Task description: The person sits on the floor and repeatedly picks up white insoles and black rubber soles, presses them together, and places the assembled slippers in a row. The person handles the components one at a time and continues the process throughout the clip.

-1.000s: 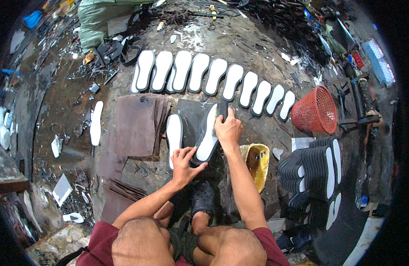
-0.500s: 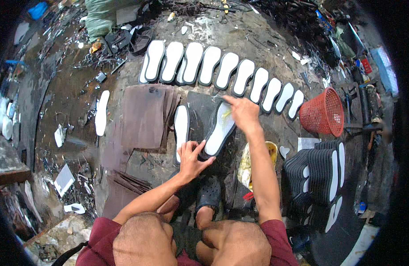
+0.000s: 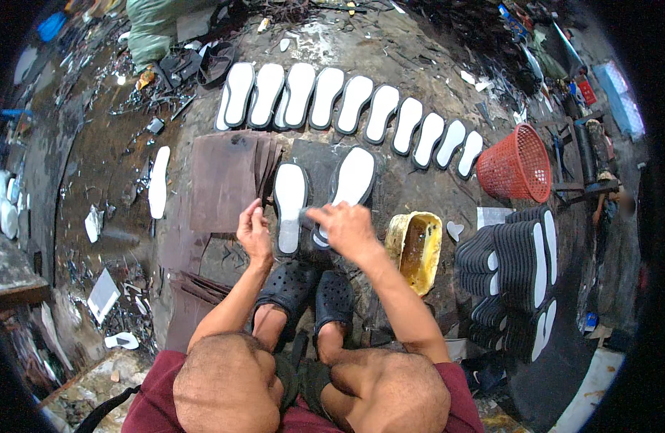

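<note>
Two shoe soles lie side by side on a dark board before me, dark-edged with white tops: a left sole point(image 3: 291, 189) and a right sole point(image 3: 354, 175). My right hand point(image 3: 349, 229) is closed over the heel end of the right sole and hides part of it. Its fingers point toward the left sole, and a small greyish bit shows at their tips, too small to name. My left hand point(image 3: 254, 234) is lifted just left of the left sole, fingers loosely bent and apart, holding nothing. Beside my right forearm sits a yellow-crusted tub point(image 3: 417, 249).
A curved row of white-topped soles point(image 3: 300, 94) lies beyond the board. Brown sheets point(image 3: 228, 180) are stacked to the left. At the right stand a red basket point(image 3: 516, 166) and stacks of dark soles point(image 3: 520, 260). Scraps litter the floor around.
My right hand has drawn back from the right sole's far end to its heel. My left hand has let go of that sole and moved left. The yellow smear no longer shows.
</note>
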The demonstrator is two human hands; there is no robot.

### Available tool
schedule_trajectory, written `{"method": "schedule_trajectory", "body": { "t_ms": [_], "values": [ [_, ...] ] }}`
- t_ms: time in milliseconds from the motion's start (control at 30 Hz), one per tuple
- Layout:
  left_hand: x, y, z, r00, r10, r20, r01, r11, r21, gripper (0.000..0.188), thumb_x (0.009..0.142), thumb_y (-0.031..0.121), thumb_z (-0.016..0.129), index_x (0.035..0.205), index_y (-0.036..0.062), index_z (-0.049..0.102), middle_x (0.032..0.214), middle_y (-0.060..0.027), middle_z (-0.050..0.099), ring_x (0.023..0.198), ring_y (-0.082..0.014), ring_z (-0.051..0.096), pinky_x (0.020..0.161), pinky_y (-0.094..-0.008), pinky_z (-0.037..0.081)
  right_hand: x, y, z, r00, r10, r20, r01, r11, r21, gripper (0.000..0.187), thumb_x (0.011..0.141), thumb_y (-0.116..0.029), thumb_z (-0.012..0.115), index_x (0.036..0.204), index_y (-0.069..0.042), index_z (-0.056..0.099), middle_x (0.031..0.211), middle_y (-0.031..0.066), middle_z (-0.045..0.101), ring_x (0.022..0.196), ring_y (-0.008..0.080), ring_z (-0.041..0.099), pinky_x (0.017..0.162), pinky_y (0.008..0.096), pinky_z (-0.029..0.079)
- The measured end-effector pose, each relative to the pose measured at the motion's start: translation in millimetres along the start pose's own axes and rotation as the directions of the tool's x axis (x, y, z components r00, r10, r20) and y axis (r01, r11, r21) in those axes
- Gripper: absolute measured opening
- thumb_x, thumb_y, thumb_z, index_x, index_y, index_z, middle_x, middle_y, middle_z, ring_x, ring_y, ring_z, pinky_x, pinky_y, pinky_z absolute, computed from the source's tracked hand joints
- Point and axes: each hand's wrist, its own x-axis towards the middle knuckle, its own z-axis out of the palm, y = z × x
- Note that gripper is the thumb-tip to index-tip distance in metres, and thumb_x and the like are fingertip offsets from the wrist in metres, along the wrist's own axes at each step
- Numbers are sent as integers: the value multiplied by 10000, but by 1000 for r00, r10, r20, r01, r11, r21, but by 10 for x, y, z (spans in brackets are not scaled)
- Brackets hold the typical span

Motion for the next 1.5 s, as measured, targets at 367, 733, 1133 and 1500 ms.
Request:
{"method": "schedule_trajectory", "body": {
  "t_ms": [367,733,1133,1500],
  "values": [
    [-392,295,46,759,208,617,-466,835,292,1008,752,264,917,1562,18,371,1237,-179,683,1101,-276,665,939,-391,538,-338,384,-468,878,298,-374,-30,815,579,458,745,35,705,1163,-151,726,1176,78,751,1019,297,734,883,422,586],
    [-663,345,423,587,169,792,-731,532,428,1202,719,89,867,1611,-82,79,1133,-221,583,1000,-394,541,930,-470,451,746,1589,-69,966,-113,-231,179,940,291,392,697,57,568,939,-149,797,1088,13,781,1340,250,585,1222,493,359],
    [-630,235,321,578,157,801,-724,552,414,1183,736,127,883,1640,6,129,1357,-171,650,985,-354,576,890,-431,519,186,1287,-135,942,335,16,-331,922,202,432,779,-65,622,1086,-316,791,950,115,773,871,339,740,762,483,587],
    [-715,169,371,588,200,784,-707,597,378,1265,697,142,918,1627,-37,79,1315,-222,658,1065,-408,576,986,-471,473,-247,406,-27,835,490,-252,-367,835,410,442,893,-104,631,1333,-134,648,1115,148,748,936,390,727,808,496,577]
  ]
}}
